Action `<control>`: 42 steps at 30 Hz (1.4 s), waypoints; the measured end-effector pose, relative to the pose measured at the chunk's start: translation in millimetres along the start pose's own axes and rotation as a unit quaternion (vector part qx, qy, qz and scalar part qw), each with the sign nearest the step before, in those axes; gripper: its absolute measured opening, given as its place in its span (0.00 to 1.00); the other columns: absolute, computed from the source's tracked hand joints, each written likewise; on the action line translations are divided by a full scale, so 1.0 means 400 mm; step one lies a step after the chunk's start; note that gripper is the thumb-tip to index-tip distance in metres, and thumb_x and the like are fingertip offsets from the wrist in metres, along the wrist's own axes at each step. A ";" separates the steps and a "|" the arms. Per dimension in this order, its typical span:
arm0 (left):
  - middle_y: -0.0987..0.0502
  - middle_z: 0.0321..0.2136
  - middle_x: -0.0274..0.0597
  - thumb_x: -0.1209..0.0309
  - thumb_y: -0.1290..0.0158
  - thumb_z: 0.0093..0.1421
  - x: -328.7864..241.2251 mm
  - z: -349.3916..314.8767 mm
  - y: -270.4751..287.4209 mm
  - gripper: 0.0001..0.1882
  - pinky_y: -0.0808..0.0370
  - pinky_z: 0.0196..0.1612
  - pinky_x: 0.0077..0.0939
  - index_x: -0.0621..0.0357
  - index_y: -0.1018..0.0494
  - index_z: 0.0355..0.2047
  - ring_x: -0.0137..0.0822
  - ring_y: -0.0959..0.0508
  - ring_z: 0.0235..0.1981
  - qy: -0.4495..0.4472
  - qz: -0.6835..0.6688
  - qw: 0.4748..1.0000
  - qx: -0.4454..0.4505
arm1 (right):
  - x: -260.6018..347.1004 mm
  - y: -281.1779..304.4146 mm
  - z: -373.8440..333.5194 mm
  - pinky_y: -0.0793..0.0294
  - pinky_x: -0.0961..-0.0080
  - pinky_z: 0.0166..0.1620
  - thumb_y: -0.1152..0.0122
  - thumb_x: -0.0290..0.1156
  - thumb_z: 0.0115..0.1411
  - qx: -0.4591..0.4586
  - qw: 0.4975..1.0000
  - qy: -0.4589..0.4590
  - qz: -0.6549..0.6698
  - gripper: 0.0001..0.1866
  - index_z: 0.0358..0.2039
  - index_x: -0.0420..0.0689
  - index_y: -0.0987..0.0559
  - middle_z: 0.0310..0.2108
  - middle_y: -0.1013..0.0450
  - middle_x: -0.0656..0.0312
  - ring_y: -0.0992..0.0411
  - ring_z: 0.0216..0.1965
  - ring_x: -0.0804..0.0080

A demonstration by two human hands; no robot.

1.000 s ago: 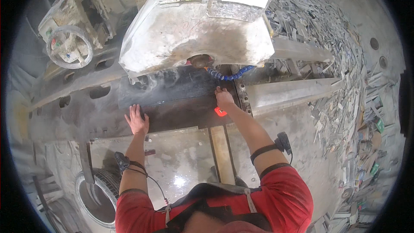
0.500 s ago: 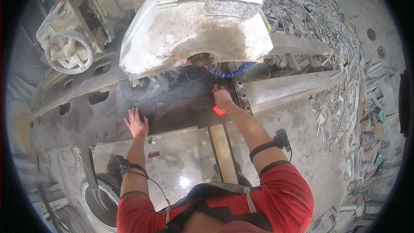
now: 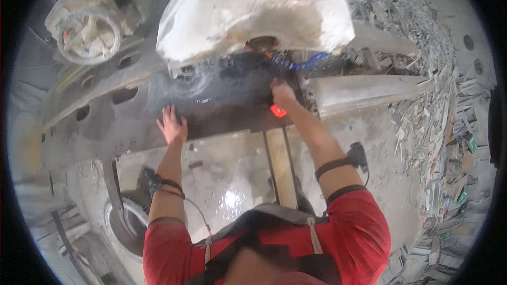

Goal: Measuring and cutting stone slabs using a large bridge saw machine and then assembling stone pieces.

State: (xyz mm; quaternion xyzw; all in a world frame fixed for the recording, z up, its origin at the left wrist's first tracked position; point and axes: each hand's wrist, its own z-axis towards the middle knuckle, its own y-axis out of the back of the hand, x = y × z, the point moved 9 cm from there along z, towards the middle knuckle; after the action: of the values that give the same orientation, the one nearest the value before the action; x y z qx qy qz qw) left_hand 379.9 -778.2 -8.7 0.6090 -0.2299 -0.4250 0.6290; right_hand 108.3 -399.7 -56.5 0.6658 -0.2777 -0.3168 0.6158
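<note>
My left hand (image 3: 172,127) lies with spread fingers at the near left part of a dark, wet flat slab (image 3: 232,82). The slab rests on a dark metal machine table (image 3: 227,122). Near the slab's right end, my right hand (image 3: 284,95) has its fingers curled in and pointing away from me. Blur hides what they hold, if anything. Just below this hand, a red-orange object like a tape measure (image 3: 278,111) sits on the table. Beyond the slab hangs a large whitish machine guard (image 3: 248,16), with a dark round part (image 3: 262,45) under its edge.
A blue segmented hose (image 3: 303,63) curves beneath the guard's right side. A handwheel (image 3: 88,36) stands at far left. Pale metal beams (image 3: 369,94) extend right, beside heaps of offcut strips (image 3: 417,79). A tyre (image 3: 127,224) lies on the floor at lower left.
The whole view has shifted, so the machine and table sit higher and a little to the right. Both hands stay at about the same places on the slab and table.
</note>
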 end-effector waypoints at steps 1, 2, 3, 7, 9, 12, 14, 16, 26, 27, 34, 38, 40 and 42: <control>0.41 0.69 0.40 0.61 0.47 0.62 0.046 -0.024 -0.005 0.34 0.56 0.73 0.60 0.50 0.40 0.68 0.42 0.47 0.73 0.002 0.003 1.000 -0.015 | 0.052 0.023 0.010 0.20 0.58 0.48 0.47 0.26 0.61 0.010 0.999 -0.004 0.038 0.29 0.62 0.29 0.35 0.44 0.23 0.40 0.23 0.48 0.46; 0.40 0.69 0.39 0.60 0.47 0.62 0.049 -0.020 -0.010 0.34 0.56 0.73 0.60 0.49 0.40 0.68 0.41 0.47 0.73 0.008 0.004 1.000 -0.015 | 0.046 0.026 0.011 0.19 0.58 0.47 0.47 0.26 0.61 0.028 0.999 -0.023 0.033 0.26 0.60 0.32 0.32 0.47 0.23 0.43 0.22 0.47 0.46; 0.40 0.69 0.39 0.60 0.47 0.62 0.126 -0.065 -0.018 0.34 0.56 0.73 0.60 0.49 0.40 0.68 0.41 0.47 0.73 0.039 0.024 0.999 0.001 | 0.152 0.081 0.018 0.19 0.59 0.48 0.47 0.26 0.60 0.075 0.996 0.010 0.042 0.24 0.57 0.33 0.29 0.48 0.23 0.46 0.24 0.49 0.47; 0.40 0.69 0.38 0.60 0.48 0.62 0.115 -0.046 -0.018 0.34 0.55 0.73 0.60 0.48 0.39 0.68 0.41 0.47 0.73 0.032 0.023 0.999 -0.011 | 0.133 0.071 0.020 0.21 0.60 0.52 0.43 0.24 0.55 0.047 0.998 0.009 0.044 0.26 0.57 0.36 0.27 0.52 0.24 0.48 0.26 0.52 0.49; 0.40 0.69 0.38 0.60 0.48 0.62 0.102 -0.033 -0.021 0.34 0.55 0.73 0.61 0.48 0.39 0.68 0.41 0.47 0.73 0.024 0.020 0.999 -0.012 | 0.104 0.032 0.025 0.22 0.60 0.53 0.41 0.24 0.52 0.043 0.998 0.003 0.034 0.28 0.57 0.39 0.26 0.54 0.25 0.48 0.26 0.54 0.48; 0.39 0.68 0.38 0.60 0.47 0.61 0.098 -0.032 -0.021 0.34 0.54 0.72 0.63 0.50 0.38 0.67 0.42 0.46 0.73 0.020 0.012 0.999 -0.025 | 0.091 0.016 0.017 0.22 0.60 0.54 0.42 0.24 0.53 0.000 0.999 -0.001 0.045 0.23 0.52 0.40 0.23 0.57 0.27 0.50 0.26 0.54 0.48; 0.39 0.67 0.38 0.59 0.48 0.61 0.110 -0.037 -0.022 0.34 0.54 0.72 0.64 0.50 0.38 0.67 0.42 0.46 0.73 0.019 0.008 0.999 -0.032 | 0.107 0.017 0.021 0.23 0.60 0.55 0.42 0.24 0.53 0.019 0.998 0.002 0.052 0.24 0.53 0.40 0.23 0.60 0.30 0.51 0.27 0.54 0.48; 0.39 0.67 0.38 0.58 0.48 0.61 0.126 -0.043 -0.034 0.34 0.54 0.72 0.64 0.49 0.38 0.67 0.42 0.46 0.73 0.020 0.012 0.999 -0.038 | 0.126 0.033 0.023 0.23 0.59 0.55 0.42 0.24 0.53 0.040 0.998 0.011 0.040 0.23 0.52 0.40 0.23 0.60 0.31 0.51 0.27 0.54 0.48; 0.39 0.68 0.37 0.60 0.47 0.60 0.127 -0.033 -0.045 0.35 0.54 0.72 0.63 0.48 0.39 0.68 0.41 0.46 0.73 0.021 0.005 0.999 -0.034 | 0.124 0.035 0.025 0.22 0.60 0.55 0.41 0.25 0.54 0.032 0.998 0.021 0.042 0.27 0.57 0.38 0.27 0.61 0.31 0.49 0.29 0.56 0.48; 0.39 0.68 0.37 0.60 0.47 0.60 0.132 -0.049 -0.042 0.35 0.54 0.72 0.63 0.48 0.39 0.68 0.41 0.46 0.73 0.024 0.000 0.999 -0.035 | 0.120 0.019 0.019 0.23 0.61 0.55 0.41 0.26 0.54 0.056 0.997 -0.001 0.051 0.28 0.58 0.38 0.27 0.63 0.32 0.50 0.29 0.56 0.48; 0.38 0.68 0.38 0.61 0.47 0.60 0.185 -0.043 -0.036 0.34 0.54 0.72 0.62 0.48 0.38 0.67 0.42 0.46 0.73 0.032 0.013 0.999 -0.034 | 0.193 0.076 -0.040 0.36 0.55 0.66 0.40 0.43 0.61 0.000 0.990 -0.021 0.141 0.31 0.62 0.44 0.29 0.68 0.40 0.43 0.38 0.65 0.43; 0.42 0.70 0.39 0.62 0.49 0.63 0.151 -0.027 -0.051 0.33 0.55 0.73 0.59 0.49 0.40 0.69 0.41 0.49 0.74 0.019 0.020 1.000 0.004 | 0.194 0.081 -0.191 0.41 0.49 0.67 0.38 0.51 0.61 -0.074 0.978 -0.105 0.166 0.34 0.64 0.51 0.30 0.69 0.45 0.43 0.43 0.67 0.40; 0.42 0.70 0.41 0.62 0.49 0.63 0.123 -0.012 -0.057 0.33 0.56 0.72 0.62 0.51 0.41 0.69 0.44 0.49 0.74 0.017 0.005 1.000 0.012 | 0.195 0.061 -0.253 0.42 0.45 0.66 0.39 0.53 0.62 -0.124 0.978 -0.106 0.133 0.32 0.63 0.53 0.28 0.66 0.41 0.43 0.43 0.65 0.41; 0.41 0.69 0.42 0.61 0.49 0.62 0.120 -0.023 -0.064 0.34 0.55 0.72 0.63 0.51 0.40 0.68 0.44 0.47 0.73 -0.007 0.011 1.000 -0.019 | 0.210 0.053 -0.304 0.40 0.47 0.64 0.40 0.52 0.62 -0.126 0.971 -0.134 0.153 0.31 0.62 0.53 0.28 0.62 0.39 0.44 0.41 0.63 0.43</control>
State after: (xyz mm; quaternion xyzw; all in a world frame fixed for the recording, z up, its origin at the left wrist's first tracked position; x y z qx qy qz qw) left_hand 406.5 -809.3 -45.9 0.5912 -0.2325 -0.4264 0.6439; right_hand 255.8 -386.9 -37.0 0.4839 -0.4147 -0.3374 0.6928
